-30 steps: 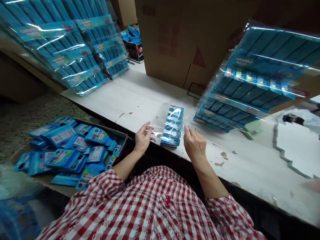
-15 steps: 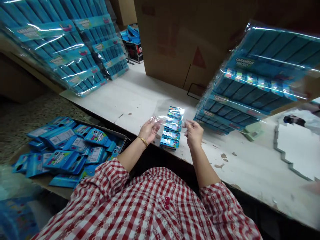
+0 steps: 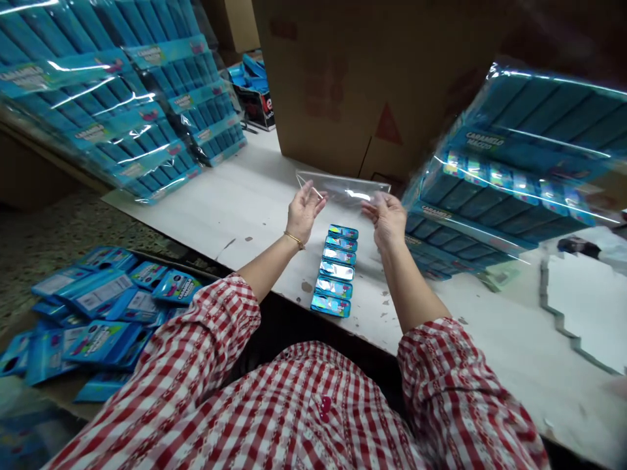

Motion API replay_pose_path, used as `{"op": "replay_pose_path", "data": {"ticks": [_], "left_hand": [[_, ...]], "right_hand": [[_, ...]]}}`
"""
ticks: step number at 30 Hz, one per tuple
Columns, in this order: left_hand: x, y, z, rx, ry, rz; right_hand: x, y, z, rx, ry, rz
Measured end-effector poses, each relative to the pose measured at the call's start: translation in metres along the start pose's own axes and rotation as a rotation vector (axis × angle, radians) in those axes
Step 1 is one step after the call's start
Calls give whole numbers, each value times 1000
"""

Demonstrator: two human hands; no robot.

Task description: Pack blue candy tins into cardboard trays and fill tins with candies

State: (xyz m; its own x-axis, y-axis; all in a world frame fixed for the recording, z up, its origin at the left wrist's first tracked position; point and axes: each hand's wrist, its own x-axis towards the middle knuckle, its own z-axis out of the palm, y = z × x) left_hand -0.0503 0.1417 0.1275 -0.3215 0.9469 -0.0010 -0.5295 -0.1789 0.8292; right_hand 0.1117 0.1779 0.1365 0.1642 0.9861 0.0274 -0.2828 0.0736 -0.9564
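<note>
Six small blue packs [image 3: 332, 288] lie in a row on the white tabletop [image 3: 235, 202] in front of you, running from just inside its near edge toward the far side, their printed, glossy ends facing up. Your left hand [image 3: 302, 210] has its grip closed on one end of a clear plastic sheet [image 3: 345, 186], pinched between thumb and fingers, and your right hand [image 3: 386, 219] grips the other end the same way. You hold the sheet spread between your hands, raised beyond the far end of the row, with light glinting off it. Both your hands are clear of the packs, one to either side. A thin gold bracelet [image 3: 294, 240] circles your left wrist. Past the sheet, a big brown cardboard box [image 3: 333, 85] stands toward the tabletop's far edge. To your left, by the tabletop's far left part, you have a tall plastic-wrapped stack [image 3: 102, 117] of blue packs; to your right is another wrapped stack [image 3: 494, 163], near your right hand. Below the near edge at your left, loose blue packs [image 3: 108, 307] lie heaped, and white sheets [image 3: 588, 300] lie at the tabletop's right.
</note>
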Motion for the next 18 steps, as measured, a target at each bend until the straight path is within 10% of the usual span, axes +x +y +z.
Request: {"op": "replay_pose_path", "data": {"ticks": [4,9,13,18], "left_hand": [[20,-2,8,29,-130,192],[49,-76,-18,173,133,-156],[40,-118,-41,426,154,-261],[16,-117,-45,647,129,-193]], "right_hand": [[20,10,-1,-19,-58,-224],[35,85,-28,-216,3,34],[19,125,-48,-533,21,57],[-12,135,-50,-735,24,-79]]}}
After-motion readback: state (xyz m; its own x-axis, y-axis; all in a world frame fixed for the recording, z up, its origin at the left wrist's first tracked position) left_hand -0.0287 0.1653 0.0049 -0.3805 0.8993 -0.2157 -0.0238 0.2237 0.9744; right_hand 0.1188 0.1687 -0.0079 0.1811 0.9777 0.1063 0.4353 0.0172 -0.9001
